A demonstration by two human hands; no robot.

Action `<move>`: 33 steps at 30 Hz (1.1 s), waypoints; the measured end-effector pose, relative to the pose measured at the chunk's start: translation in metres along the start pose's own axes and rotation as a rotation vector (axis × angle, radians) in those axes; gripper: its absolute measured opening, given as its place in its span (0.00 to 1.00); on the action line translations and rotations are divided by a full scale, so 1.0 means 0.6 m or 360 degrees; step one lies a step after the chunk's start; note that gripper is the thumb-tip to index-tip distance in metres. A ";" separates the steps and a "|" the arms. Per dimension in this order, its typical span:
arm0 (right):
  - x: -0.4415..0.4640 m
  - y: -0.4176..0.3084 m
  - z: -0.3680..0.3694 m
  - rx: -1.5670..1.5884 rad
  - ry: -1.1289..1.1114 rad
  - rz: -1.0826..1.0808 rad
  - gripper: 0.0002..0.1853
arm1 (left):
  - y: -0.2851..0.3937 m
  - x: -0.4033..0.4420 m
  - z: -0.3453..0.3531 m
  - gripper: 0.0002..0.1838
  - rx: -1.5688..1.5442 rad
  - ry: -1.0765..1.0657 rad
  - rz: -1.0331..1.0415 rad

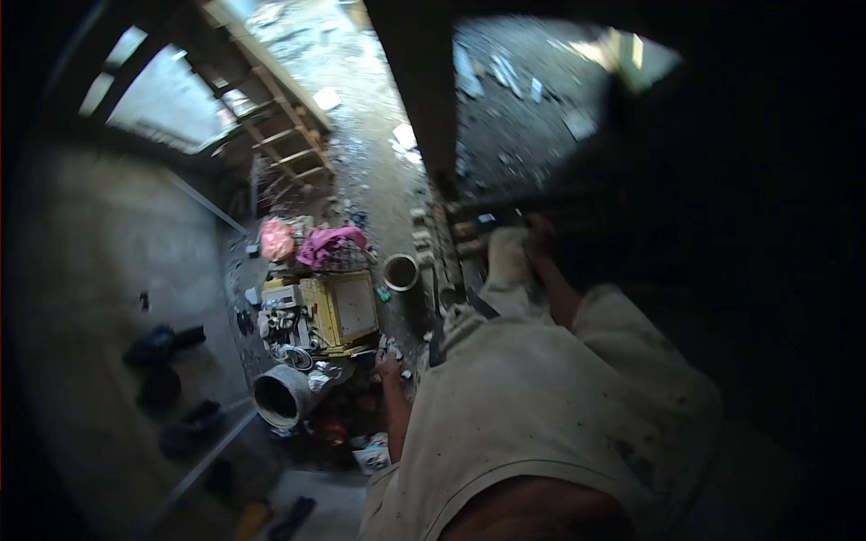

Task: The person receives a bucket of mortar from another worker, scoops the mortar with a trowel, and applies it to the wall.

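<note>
My left hand (pixel 388 365) hangs low beside my body, close to the near edge of a yellow wooden box (pixel 350 311). Its fingers look loosely apart, with nothing visible in them, though the view is blurred. On the other side, my right hand (pixel 540 236) is in deep shadow beside my trouser leg (pixel 508 261). Its fingers are too dark to make out. Tools and a coil of pale cable (pixel 292 357) lie at the left of the box. A pink cloth (pixel 332 245) and a pink bag (pixel 277 240) rest beyond it.
An upright round container (pixel 400 272) stands right of the box. A large pale bucket (pixel 281 397) lies tipped at lower left. Farther off, a wooden ladder (pixel 287 135) leans by an opening. Dark bundles (pixel 162 344) are near the left wall. Rubble litters the ground outside.
</note>
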State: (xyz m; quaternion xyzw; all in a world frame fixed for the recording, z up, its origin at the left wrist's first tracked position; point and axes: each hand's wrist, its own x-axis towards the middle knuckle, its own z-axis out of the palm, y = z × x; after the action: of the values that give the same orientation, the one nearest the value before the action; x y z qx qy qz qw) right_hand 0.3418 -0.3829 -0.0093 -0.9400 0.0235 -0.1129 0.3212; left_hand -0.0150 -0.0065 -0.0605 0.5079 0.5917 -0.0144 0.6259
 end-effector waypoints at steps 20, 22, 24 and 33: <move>-0.246 0.077 -0.191 -0.0174 -0.0528 0.1506 0.18 | 0.329 -0.011 0.160 0.28 0.0861 -0.0230 0.0130; -0.228 0.090 -0.177 -0.0101 -0.0482 0.1430 0.18 | 0.318 0.028 0.178 0.30 0.0856 -0.0390 0.0128; -0.207 0.094 -0.172 -0.0031 -0.0448 0.1348 0.18 | 0.322 -0.003 0.202 0.30 0.0868 -0.0434 0.0129; -0.187 0.083 -0.189 -0.0071 -0.0313 0.1189 0.18 | 0.248 -0.022 0.152 0.28 0.0797 -0.0318 0.0183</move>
State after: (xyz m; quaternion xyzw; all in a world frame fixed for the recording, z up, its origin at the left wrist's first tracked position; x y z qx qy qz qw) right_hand 0.2081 -0.4771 0.0253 -0.8797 0.3358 0.1031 0.3205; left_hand 0.1394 -0.0019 0.0215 0.6757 0.4752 -0.1747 0.5358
